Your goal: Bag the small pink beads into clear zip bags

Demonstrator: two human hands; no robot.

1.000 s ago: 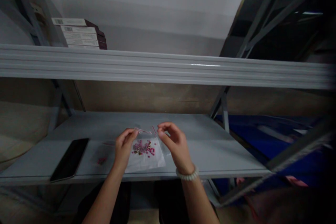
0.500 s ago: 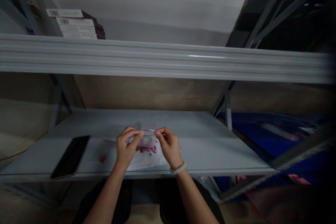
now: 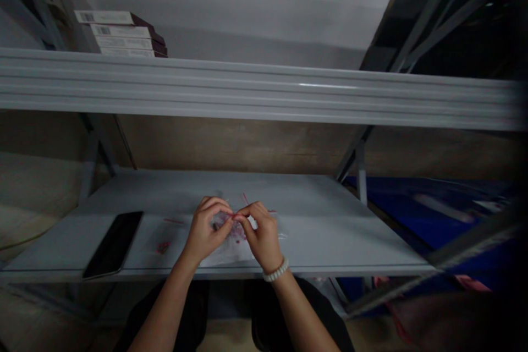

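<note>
My left hand (image 3: 208,228) and my right hand (image 3: 260,231) meet over the shelf, thumbs and forefingers pinched close together. Between the fingertips is the thin red strip of a clear plastic bag (image 3: 229,256). Small pink pieces (image 3: 238,235) show through or on the bag below my hands, partly hidden by the fingers. A short red end (image 3: 245,198) pokes up behind my right fingers. To the left lies a smaller clear bag (image 3: 163,247) with a few pinkish pieces and a red line (image 3: 174,221) above it. A pale beaded bracelet (image 3: 276,270) circles my right wrist.
A black tablet or phone (image 3: 113,245) lies at the left of the grey shelf (image 3: 330,231). The upper shelf's thick metal edge (image 3: 256,88) crosses ahead, with several stacked boxes (image 3: 124,33) above. Blue material (image 3: 412,214) lies right of the rack.
My hands have come together from a small gap where the red strip was stretched between them. The fingertips now meet, covering more of the pink pieces. The view has shifted slightly.
</note>
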